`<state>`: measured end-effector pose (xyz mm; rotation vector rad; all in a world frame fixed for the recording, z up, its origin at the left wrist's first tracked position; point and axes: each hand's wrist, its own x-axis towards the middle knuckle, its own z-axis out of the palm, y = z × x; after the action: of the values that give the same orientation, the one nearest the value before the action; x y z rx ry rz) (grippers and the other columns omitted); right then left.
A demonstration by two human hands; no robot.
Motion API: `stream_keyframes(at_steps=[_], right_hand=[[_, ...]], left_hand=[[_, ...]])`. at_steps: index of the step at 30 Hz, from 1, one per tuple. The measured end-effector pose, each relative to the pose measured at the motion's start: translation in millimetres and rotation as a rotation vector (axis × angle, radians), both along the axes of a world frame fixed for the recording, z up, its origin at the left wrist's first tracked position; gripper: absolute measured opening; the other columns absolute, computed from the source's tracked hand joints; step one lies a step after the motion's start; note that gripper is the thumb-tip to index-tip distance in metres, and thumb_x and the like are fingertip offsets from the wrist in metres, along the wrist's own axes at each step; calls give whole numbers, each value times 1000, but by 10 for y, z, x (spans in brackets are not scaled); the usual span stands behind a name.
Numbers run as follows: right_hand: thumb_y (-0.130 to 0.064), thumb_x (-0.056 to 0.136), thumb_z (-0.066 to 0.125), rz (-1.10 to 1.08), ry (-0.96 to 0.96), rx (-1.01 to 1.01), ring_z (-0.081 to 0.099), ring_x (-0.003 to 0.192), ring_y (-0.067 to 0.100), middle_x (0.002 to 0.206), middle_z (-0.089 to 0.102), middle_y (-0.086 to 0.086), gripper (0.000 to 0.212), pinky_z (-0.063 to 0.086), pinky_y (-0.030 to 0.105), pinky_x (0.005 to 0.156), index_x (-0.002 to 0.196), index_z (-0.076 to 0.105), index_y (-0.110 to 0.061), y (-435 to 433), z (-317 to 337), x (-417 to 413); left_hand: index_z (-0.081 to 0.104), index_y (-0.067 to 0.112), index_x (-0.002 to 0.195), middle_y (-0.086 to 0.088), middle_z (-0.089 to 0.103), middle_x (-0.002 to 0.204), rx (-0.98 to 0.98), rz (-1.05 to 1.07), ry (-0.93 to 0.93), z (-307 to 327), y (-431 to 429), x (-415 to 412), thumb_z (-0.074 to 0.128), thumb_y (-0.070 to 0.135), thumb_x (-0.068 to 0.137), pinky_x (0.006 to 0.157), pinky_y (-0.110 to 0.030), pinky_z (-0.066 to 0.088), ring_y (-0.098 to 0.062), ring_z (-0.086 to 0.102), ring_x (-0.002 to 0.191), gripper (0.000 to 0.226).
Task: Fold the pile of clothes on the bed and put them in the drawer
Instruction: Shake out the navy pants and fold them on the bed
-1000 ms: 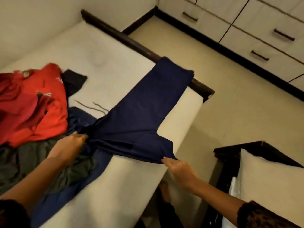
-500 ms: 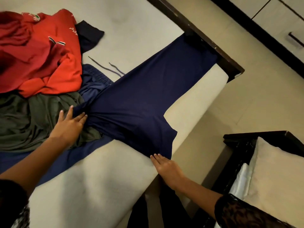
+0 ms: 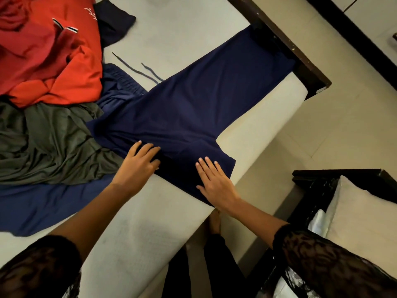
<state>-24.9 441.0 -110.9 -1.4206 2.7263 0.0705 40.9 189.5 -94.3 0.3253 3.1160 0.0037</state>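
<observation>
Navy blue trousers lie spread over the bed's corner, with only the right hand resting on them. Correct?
No: the head view shows both the left hand and the right hand resting on the navy blue trousers, which do lie spread over the corner of the white bed.

Bare bed (image 3: 141, 229) lies open near the front edge and beyond the navy trousers (image 3: 204, 100). A clothes pile (image 3: 49, 67) crowds the left; a dark frame (image 3: 305, 67) borders the far right.
</observation>
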Motion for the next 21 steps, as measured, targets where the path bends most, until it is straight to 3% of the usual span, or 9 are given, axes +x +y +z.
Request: stream_keyframes(at_steps=[2,5,7,9,11,13,17,21], right_hand=[[-34,72,78,-22,-28,-5,52,123,29,132,56,14,67,43,44,98,127,56,-3,38,-50,26],[-8,66,81,-8,-61,-70,54,121,31,130,57,15,63,43,46,97,125,58,-2,132,-111,18],[-1,69,77,20,-63,-122,55,119,32,127,59,15,54,44,48,95,120,61,-1,169,-131,-14],[-18,87,57,89,-61,-151,53,121,30,129,58,14,37,48,49,95,121,61,-3,184,-114,-39],[-38,91,37,165,-88,-86,48,127,27,136,53,11,53,42,48,101,131,51,-6,202,-99,-32],[-43,90,31,182,-101,-33,46,129,26,139,50,8,58,38,47,103,136,45,-10,222,-113,6],[-30,91,34,129,-86,-53,51,125,28,134,55,8,47,43,47,98,127,57,-12,207,-150,42],[-18,88,54,93,-68,-174,57,117,30,123,63,10,32,47,47,93,116,66,-8,189,-128,28]], left_hand=[[73,7,80,-21,63,109,21,36,-31,12,-39,33,88,5,55,92,-54,43,-34,44,107,29],[72,5,81,-22,57,110,47,69,-8,14,-62,75,87,-2,51,92,-49,37,-34,43,104,34],[72,4,80,-21,54,112,44,62,18,30,-43,77,86,-3,51,90,-46,32,-34,43,103,33],[71,3,86,-20,48,115,31,56,41,56,-32,74,85,-5,53,87,-45,31,-35,42,102,36],[71,4,94,-19,44,116,23,73,37,72,-29,90,84,-6,53,85,-44,31,-35,42,101,44],[72,4,91,-19,48,113,17,79,22,82,-23,94,84,-5,52,84,-43,30,-34,42,99,42],[70,5,73,-18,59,100,51,128,6,87,15,39,86,-2,54,80,-41,29,-31,41,94,25],[70,6,72,-17,60,98,181,234,23,72,27,72,85,1,59,77,-40,31,-29,40,95,21]])
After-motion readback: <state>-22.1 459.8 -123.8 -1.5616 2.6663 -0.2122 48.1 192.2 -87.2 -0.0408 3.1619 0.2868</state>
